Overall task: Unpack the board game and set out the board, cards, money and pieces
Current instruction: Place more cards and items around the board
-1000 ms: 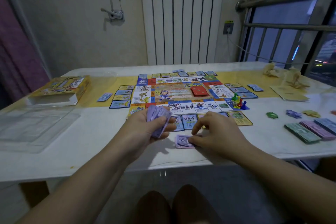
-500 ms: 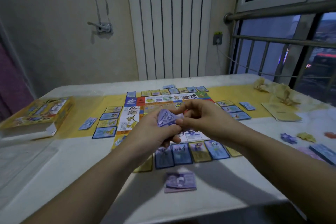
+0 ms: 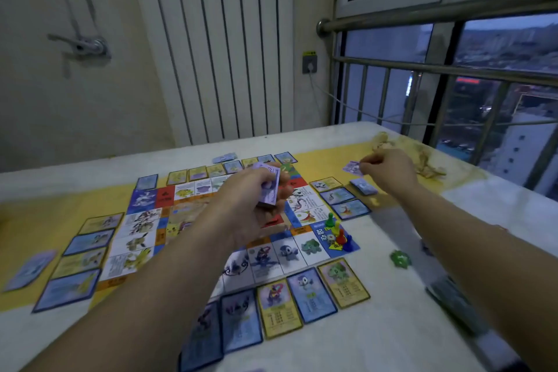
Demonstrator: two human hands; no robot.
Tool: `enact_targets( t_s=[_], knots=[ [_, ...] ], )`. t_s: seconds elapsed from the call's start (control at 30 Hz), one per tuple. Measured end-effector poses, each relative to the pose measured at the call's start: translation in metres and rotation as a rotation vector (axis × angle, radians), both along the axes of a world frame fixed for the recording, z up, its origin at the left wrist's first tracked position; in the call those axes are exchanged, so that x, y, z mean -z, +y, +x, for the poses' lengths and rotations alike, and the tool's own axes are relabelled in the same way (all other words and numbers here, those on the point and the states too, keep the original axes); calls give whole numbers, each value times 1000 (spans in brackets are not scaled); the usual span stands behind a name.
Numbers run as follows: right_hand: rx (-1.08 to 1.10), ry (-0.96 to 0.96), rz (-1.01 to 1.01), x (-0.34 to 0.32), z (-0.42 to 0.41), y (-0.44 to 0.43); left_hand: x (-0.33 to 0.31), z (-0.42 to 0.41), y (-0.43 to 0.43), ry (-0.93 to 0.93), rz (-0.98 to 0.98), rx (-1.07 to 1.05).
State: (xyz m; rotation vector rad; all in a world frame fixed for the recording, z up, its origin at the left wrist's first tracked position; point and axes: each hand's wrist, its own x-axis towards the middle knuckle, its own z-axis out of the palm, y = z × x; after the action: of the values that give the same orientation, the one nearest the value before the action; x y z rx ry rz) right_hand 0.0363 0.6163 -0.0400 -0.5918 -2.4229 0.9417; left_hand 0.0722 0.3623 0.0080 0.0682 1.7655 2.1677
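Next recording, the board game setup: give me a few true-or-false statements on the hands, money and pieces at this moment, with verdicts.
1. The left hand grips a stack of purple paper notes. True.
2. The right hand holds nothing. False: it pinches a single purple note over the table to the right of the board.
3. The small coloured plastic pawns stand together on a blue corner square of the colourful square game board. True.
4. The game board lies folded shut. False: it lies open and flat, with illustrated rectangular cards laid along its edges.
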Motion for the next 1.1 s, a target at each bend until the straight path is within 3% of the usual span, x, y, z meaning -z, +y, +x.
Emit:
enact_targets(
  t_s=[0.37,0.53,0.6,0.7,0.77,0.83,1.1],
  knots=[
    [206,-308,247,50,-31,31,16,-14,-13,-25,18,3],
    [168,-272,332,35,-21,20,24,-21,-35,53,-7,-34],
    [63,-137,307,17,-20,-4,27,-24,-46,87,0,-67],
    [-297,20,14,-19,-14,-71,27,-24,-63,153,-8,-91],
    [-574,-21,-184,-39,-5,-122,25,-24,-75,227,-37,-107],
    [-763,-94,-225,-49,0,-165,23,-24,-87,300,-72,-129],
    [-872,-52,-379,-46,-29,-243,14,-48,-138,449,-256,-220]
  ],
)
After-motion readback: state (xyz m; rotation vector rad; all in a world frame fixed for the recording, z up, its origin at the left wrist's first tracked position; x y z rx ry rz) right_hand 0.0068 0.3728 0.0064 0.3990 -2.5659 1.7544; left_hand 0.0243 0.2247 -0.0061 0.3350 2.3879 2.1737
